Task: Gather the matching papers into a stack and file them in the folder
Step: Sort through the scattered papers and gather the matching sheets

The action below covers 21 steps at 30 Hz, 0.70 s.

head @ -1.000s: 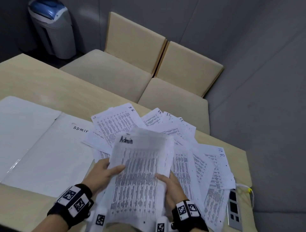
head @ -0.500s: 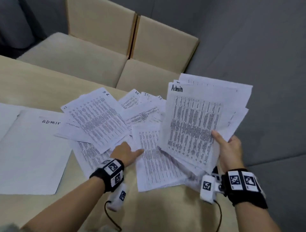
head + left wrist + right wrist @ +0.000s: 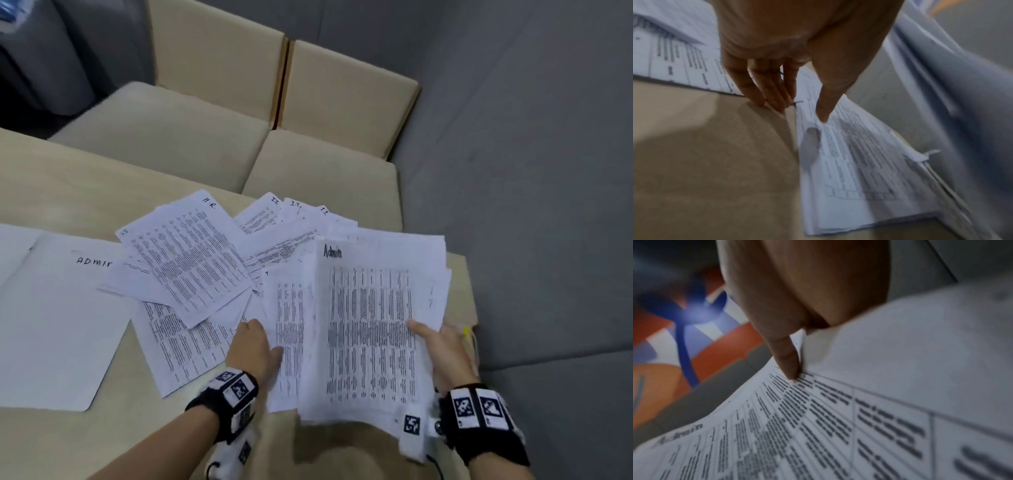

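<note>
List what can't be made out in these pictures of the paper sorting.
- Printed table text on the Admin stack: too small in the head view, blurred in the right wrist view.
- Right hand fingers: behind the stack; only the thumb shows.
- Folder label: its end is covered by loose papers.
- Labels of the sheets under the left hand: covered by other sheets; left wrist view blurred.
</note>
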### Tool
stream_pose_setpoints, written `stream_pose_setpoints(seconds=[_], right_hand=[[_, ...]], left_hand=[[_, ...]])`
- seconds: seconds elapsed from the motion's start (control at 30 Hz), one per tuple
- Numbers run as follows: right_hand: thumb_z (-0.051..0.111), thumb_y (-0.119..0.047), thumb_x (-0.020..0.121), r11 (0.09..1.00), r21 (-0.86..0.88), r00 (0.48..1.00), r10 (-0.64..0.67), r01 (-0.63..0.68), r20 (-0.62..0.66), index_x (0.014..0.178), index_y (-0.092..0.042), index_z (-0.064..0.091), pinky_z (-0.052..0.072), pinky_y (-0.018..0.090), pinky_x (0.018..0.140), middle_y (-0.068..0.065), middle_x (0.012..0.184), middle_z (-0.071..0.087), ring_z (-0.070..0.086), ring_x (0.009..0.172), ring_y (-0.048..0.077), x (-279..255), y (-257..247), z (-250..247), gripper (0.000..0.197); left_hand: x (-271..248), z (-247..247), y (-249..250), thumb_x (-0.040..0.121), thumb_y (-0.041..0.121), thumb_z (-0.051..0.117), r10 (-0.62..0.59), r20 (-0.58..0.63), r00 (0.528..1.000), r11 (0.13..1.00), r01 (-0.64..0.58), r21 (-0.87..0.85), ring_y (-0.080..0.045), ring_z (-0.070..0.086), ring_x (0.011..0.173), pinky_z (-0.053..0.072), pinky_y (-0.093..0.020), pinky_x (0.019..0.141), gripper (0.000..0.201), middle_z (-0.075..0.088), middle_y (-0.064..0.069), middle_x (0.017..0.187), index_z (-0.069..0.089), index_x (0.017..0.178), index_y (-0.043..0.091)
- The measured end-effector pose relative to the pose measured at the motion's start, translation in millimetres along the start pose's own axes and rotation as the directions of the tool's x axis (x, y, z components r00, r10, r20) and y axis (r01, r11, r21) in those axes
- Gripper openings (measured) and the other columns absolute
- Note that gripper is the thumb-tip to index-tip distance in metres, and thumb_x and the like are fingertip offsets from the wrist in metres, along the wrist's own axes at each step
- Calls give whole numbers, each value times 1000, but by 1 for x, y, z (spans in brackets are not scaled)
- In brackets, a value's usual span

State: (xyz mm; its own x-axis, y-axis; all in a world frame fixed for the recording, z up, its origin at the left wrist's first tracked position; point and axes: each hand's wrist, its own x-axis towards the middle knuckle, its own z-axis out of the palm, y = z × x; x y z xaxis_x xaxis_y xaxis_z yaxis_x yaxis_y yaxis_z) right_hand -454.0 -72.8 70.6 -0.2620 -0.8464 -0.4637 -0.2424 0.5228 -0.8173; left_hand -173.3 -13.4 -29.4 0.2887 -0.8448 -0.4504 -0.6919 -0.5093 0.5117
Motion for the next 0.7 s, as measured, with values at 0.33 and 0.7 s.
stream_pose_setpoints(seconds=[0.33, 0.7], right_hand=[[69, -5, 88, 989, -116, 975, 114, -93, 188, 127, -13, 48, 47, 44, 103, 11, 122, 63, 61, 110, 30, 27, 60, 68, 45], [83, -2, 58, 989, 75, 955, 99, -125, 280, 111, -6, 69, 53, 51, 94, 13, 103, 78, 72, 97, 33, 42, 65, -24, 55]], left_hand=[[3, 12, 16, 94, 41, 56, -63, -23, 998, 992, 60, -111, -24, 57, 100, 46, -29, 83, 49, 57, -12, 118, 49, 122, 2], [23, -8, 36, 93, 38, 55, 67, -214, 975, 993, -86, -80, -19, 57, 80, 48, -30, 72, 23, 57, -1, 94, 63, 94, 16]])
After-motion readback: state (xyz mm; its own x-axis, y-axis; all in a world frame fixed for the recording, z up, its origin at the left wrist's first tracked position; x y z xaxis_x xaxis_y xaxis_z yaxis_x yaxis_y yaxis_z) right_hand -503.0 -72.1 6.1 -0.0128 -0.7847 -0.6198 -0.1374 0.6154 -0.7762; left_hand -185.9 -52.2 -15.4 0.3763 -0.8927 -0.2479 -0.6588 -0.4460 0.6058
